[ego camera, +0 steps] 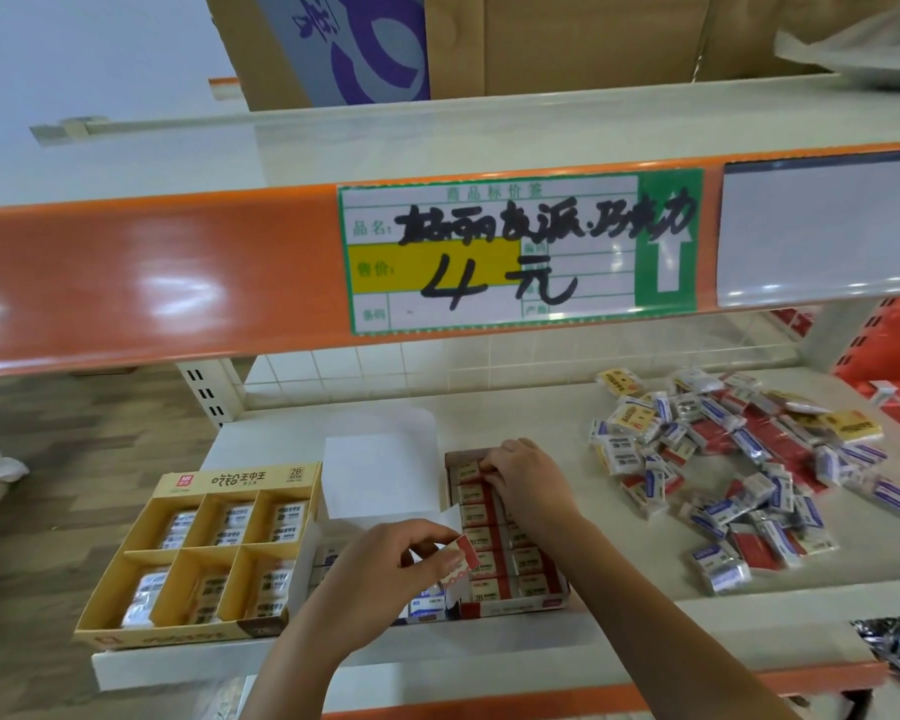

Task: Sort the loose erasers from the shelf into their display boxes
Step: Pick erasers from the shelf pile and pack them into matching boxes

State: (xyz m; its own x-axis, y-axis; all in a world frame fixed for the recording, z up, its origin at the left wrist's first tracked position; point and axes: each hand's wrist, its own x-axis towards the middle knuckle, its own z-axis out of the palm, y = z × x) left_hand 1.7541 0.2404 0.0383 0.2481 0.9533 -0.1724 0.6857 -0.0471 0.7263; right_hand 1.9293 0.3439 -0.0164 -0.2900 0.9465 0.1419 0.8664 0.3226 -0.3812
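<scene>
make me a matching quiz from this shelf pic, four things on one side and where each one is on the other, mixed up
Things:
1. yellow display box
2. red display box
3. loose erasers
4. price tag

Places:
a. heaped at the right of the shelf
b. on the orange rail above
c. under the right hand
d. at the shelf's left end

Pairs: 1-d, 2-c, 3-a, 4-b

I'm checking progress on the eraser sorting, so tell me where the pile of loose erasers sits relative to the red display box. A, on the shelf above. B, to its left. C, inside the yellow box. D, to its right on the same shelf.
D: the pile of loose erasers lies on the shelf to the right of the red display box, which the right hand is reaching into.
</scene>
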